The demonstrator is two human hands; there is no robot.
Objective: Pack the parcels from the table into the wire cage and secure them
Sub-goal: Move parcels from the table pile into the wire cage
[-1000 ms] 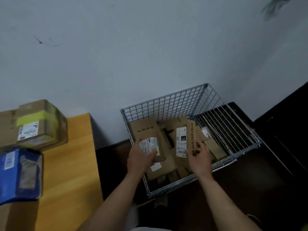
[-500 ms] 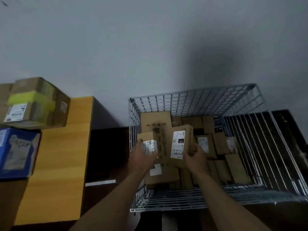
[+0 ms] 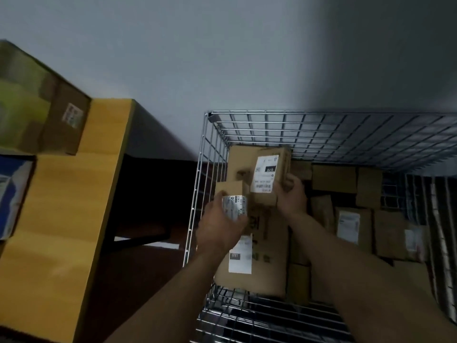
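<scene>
Both my hands are inside the wire cage (image 3: 321,134). My left hand (image 3: 217,226) grips a small brown parcel (image 3: 232,196) with a white label, near the cage's left wall. My right hand (image 3: 293,194) holds a taller brown parcel (image 3: 268,174) with a white label, tilted, just right of the small one. Both are held above a large flat carton (image 3: 267,268) that lies in the cage. Several more brown parcels (image 3: 351,226) cover the cage floor to the right.
A yellow wooden table (image 3: 61,219) stands left of the cage, with a dark gap between them. On it sit a brown box with green tape (image 3: 42,107) and a blue box (image 3: 12,194). A pale wall is behind.
The view has moved closer and turned right. Both hands have lifted their parcels a little toward the cage's back-left corner, and the right-hand parcel now sits higher than the left.
</scene>
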